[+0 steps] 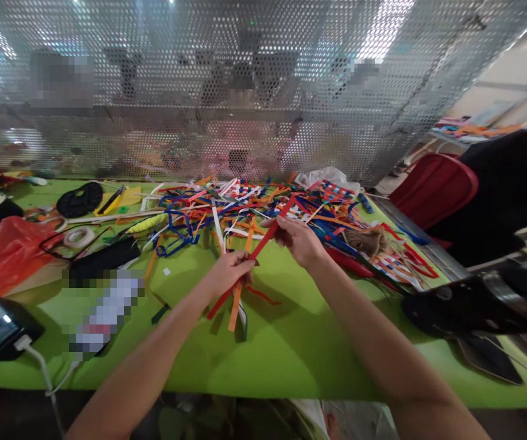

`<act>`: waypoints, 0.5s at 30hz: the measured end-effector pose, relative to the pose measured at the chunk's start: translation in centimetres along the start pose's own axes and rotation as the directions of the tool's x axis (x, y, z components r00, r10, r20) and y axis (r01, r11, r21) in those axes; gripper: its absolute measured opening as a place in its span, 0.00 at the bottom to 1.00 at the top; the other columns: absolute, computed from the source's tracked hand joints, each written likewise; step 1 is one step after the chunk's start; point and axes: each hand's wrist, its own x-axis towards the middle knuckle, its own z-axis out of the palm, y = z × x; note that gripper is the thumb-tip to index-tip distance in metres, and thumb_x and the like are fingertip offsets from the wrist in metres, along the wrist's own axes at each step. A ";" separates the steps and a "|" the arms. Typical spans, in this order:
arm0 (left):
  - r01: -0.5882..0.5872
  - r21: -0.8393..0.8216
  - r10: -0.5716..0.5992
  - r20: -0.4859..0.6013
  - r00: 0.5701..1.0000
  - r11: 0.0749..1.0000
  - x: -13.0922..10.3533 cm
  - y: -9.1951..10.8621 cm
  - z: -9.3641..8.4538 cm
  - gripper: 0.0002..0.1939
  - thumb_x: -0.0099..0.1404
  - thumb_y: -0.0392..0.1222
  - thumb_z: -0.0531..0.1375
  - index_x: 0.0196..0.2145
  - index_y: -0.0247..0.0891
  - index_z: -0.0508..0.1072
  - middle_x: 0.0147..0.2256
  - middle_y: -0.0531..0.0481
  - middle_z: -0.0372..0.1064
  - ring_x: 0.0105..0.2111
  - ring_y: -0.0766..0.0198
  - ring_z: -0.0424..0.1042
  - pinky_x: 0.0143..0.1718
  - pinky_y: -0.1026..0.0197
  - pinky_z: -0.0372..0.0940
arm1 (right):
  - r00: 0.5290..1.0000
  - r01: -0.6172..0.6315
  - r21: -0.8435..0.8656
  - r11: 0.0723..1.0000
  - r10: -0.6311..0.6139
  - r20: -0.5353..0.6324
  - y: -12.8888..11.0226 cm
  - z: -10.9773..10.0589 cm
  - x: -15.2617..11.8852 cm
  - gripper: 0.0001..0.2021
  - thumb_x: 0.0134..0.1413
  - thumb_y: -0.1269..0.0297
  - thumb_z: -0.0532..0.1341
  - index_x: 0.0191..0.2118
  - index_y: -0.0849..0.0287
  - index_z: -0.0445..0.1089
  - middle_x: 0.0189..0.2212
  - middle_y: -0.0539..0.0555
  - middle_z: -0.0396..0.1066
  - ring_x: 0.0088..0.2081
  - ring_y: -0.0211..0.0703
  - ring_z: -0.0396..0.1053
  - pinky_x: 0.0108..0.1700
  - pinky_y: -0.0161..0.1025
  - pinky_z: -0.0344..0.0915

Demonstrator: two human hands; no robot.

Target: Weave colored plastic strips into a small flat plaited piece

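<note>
My left hand is closed around crossed strips near the middle of the green table. An orange strip and a red strip pass through it, with white and dark green ends hanging below. Up and to the right, my right hand pinches the same red strip, which runs taut between both hands and sticks out beyond the right fingers. A thin curled red strip shows just below my left hand. Behind the hands lies a tangled heap of coloured strips, with woven checkered pieces among it.
A perforated metal screen stands behind the green table. On the left are a red plastic bag, tape roll, black case and cabled device. Twine and a black cylindrical object are right.
</note>
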 end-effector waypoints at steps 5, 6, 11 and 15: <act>-0.079 0.011 0.080 -0.008 0.997 0.997 0.0 0.1 -0.3 0.18 0.61 0.56 0.63 0.34 0.36 0.75 0.20 0.51 0.71 0.21 0.66 0.69 0.27 0.64 0.61 | 0.988 -0.060 0.051 0.997 0.052 0.147 0.0 1.5 -1.3 0.15 0.54 0.54 0.60 0.32 0.60 0.79 0.24 0.53 0.70 0.24 0.37 0.57 0.25 0.37 0.53; -0.083 0.016 0.084 -0.010 0.996 0.996 0.0 0.1 -0.3 0.18 0.61 0.56 0.63 0.33 0.36 0.75 0.20 0.51 0.71 0.21 0.66 0.69 0.26 0.64 0.61 | 0.986 -0.059 0.057 0.997 0.049 0.159 0.1 1.8 -1.3 0.15 0.54 0.54 0.60 0.31 0.59 0.79 0.24 0.53 0.70 0.24 0.37 0.58 0.25 0.36 0.53; -0.079 0.024 0.080 -0.027 0.996 0.997 0.0 0.0 -0.6 0.16 0.61 0.54 0.63 0.30 0.37 0.75 0.21 0.51 0.71 0.22 0.66 0.69 0.28 0.64 0.62 | 0.995 -0.018 0.038 0.999 0.014 0.102 0.7 2.0 -0.9 0.12 0.49 0.55 0.65 0.26 0.60 0.77 0.23 0.52 0.70 0.24 0.35 0.59 0.25 0.35 0.54; -0.103 0.066 0.115 -0.206 0.972 0.992 0.7 -0.9 -1.4 0.13 0.63 0.50 0.61 0.32 0.37 0.77 0.27 0.50 0.73 0.28 0.64 0.70 0.32 0.63 0.63 | 0.999 -0.021 -0.029 0.999 0.022 0.039 1.5 1.6 -0.1 0.16 0.50 0.49 0.67 0.30 0.59 0.75 0.23 0.50 0.72 0.21 0.33 0.62 0.25 0.34 0.57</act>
